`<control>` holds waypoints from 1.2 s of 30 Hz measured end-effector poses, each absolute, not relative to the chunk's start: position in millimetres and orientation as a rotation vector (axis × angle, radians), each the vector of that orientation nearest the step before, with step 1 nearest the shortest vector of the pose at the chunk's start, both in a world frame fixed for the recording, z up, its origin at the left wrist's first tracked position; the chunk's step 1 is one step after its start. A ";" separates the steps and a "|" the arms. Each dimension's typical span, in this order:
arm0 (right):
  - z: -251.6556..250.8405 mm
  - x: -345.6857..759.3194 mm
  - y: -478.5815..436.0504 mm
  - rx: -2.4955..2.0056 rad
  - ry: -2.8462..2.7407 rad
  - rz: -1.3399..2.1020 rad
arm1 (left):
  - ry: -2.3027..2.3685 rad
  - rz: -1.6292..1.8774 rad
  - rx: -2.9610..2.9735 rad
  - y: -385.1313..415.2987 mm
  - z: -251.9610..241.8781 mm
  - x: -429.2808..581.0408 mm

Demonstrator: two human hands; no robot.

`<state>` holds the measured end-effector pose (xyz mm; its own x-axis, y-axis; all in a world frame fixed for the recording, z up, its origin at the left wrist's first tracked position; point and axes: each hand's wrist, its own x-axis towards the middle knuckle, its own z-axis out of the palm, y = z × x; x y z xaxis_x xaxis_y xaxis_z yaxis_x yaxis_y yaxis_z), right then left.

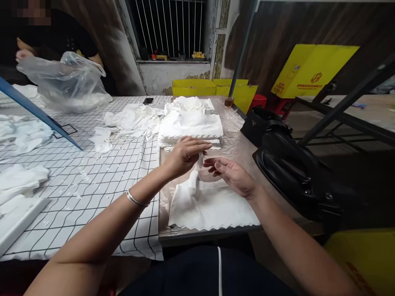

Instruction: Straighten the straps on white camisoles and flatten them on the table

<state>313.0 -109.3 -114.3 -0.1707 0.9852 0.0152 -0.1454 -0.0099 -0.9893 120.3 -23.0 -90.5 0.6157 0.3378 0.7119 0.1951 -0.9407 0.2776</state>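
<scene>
A white garment with a wavy hem (216,207) lies spread on the plastic-covered table in front of me, its hem towards me. A narrow strap-like part of it rises from its far edge. My left hand (188,152) is closed on the top of this raised part, its fingers pointing right. Just to the right, my right hand (234,174) hovers over the garment's far edge, fingers loosely curled and apart, with nothing visible in them. Beyond both hands sits a stack of folded white garments (191,123) with similar wavy hems.
Loose white garments (132,119) lie heaped on the checked tablecloth (123,172) at left. Black bags (286,164) stand along the right edge. A blue post (40,111) slants at left. Behind a clear plastic bag (70,82) is another person (61,37). Yellow boxes (194,87) stand beyond.
</scene>
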 end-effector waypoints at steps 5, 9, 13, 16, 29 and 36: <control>-108.4 303.3 -98.0 -0.919 -1.308 1.534 | 0.601 1.082 2.676 -30.2 -92.9 122.1; -108.3 303.6 -93.0 -0.894 -1.272 1.700 | 0.712 1.036 2.656 -34.5 -101.5 122.4; -108.8 302.8 -91.6 -0.921 -1.221 1.793 | 0.821 0.979 2.651 -36.3 -107.6 122.3; -108.2 302.0 -90.0 -0.991 -1.254 1.805 | 0.913 0.883 2.640 -37.8 -109.0 116.3; -116.2 327.8 -61.8 -1.084 -0.759 1.547 | 1.603 0.308 2.010 -108.3 -172.0 47.2; -145.8 309.6 -58.6 -1.278 -0.734 1.556 | 1.693 0.385 2.327 -105.7 -170.8 52.4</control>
<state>309.6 -58.6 -145.8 0.0068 0.9252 -0.3794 -0.2951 -0.3606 -0.8848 52.4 -105.7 -170.8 0.2951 0.9528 0.0718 0.8902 -0.3014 0.3416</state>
